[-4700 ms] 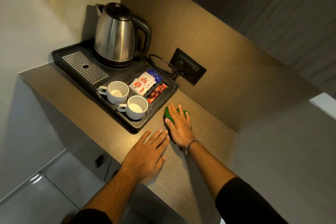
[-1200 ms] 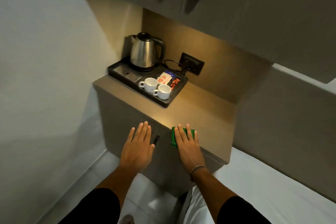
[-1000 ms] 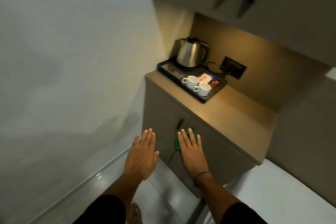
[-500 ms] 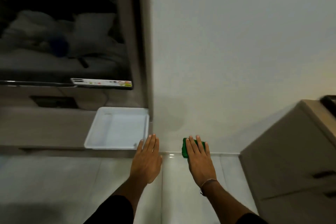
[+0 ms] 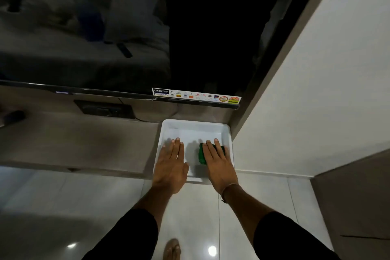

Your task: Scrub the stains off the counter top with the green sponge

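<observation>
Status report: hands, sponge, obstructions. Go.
Left hand flat, empty. Right hand flat over green sponge, above white tray. Nothing blocking.

Dim, soft-focus — floor glare

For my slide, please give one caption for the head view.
Right hand holds green sponge over white plastic tray; left hand open beside it.
</observation>
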Action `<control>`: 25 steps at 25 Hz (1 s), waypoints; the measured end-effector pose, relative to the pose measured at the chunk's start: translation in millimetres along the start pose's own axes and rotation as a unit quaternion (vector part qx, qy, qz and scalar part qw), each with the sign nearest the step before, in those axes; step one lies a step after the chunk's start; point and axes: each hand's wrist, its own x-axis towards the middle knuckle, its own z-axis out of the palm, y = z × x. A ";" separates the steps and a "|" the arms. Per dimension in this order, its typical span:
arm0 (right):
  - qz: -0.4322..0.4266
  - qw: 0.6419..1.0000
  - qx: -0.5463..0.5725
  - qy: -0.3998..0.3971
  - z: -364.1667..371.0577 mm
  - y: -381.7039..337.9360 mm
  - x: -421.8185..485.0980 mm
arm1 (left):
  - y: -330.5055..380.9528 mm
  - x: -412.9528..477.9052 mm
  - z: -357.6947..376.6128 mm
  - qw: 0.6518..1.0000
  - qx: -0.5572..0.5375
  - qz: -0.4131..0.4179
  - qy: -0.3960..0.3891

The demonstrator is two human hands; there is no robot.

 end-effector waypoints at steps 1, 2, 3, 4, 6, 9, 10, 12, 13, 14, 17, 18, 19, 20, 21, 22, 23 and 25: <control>0.006 1.000 -0.004 -0.010 6.6 -1.1 13.3 | -3.8 9.9 5.7 1.000 0.000 0.005 0.000; 0.011 1.000 -0.009 -0.021 12.7 -0.9 25.4 | -5.6 18.3 10.9 1.000 0.000 0.011 -0.001; 0.013 0.999 -0.016 -0.030 18.4 -0.2 34.0 | -6.6 24.0 15.2 1.000 0.001 0.015 0.000; 0.010 0.999 -0.026 -0.041 23.5 0.6 39.8 | -7.9 27.9 19.4 1.000 0.000 0.019 0.000; 0.011 0.998 -0.041 -0.056 35.4 3.6 49.1 | -12.7 35.7 27.5 1.000 -0.003 0.023 -0.007; 0.028 0.996 -0.048 -0.074 47.5 10.7 56.2 | -16.4 45.2 30.3 0.999 -0.012 0.028 -0.010; 0.031 0.995 -0.045 -0.081 50.2 12.7 57.9 | -16.6 47.2 29.6 0.999 -0.013 0.030 -0.013; 0.036 0.995 -0.029 -0.093 54.0 12.4 58.4 | -16.6 48.9 31.5 0.999 -0.017 0.034 -0.023; 0.035 0.994 -0.018 -0.100 55.9 11.5 58.7 | -16.8 49.5 32.3 0.999 -0.020 0.036 -0.028; 0.038 0.994 -0.008 -0.106 57.0 10.9 58.9 | -16.9 50.1 33.5 0.999 -0.022 0.036 -0.030; 0.039 0.991 0.012 -0.126 56.8 12.1 60.0 | -16.9 50.6 36.8 0.999 -0.012 0.039 -0.025; 0.038 0.989 0.010 -0.143 54.5 13.3 59.7 | -16.2 49.7 36.5 0.999 -0.005 0.041 -0.022; 0.040 0.988 0.014 -0.151 54.3 15.4 61.5 | -15.6 50.8 36.0 0.999 -0.001 0.042 -0.017; 0.037 0.986 0.024 -0.162 46.9 11.7 61.6 | -12.6 49.5 31.3 0.999 -0.003 0.042 -0.024; 0.033 0.985 0.036 -0.165 43.3 10.6 62.2 | -9.6 49.5 28.3 0.999 0.000 0.043 -0.023; 0.037 0.984 0.049 -0.166 35.0 11.0 60.0 | -3.8 48.0 22.8 0.999 0.005 0.043 -0.022; 0.041 0.987 0.065 -0.142 30.4 14.2 53.0 | 2.8 45.0 19.2 0.999 0.008 0.044 -0.010; 0.045 0.990 0.103 -0.087 8.8 20.4 30.1 | 23.2 34.2 6.8 0.997 -0.005 0.069 0.026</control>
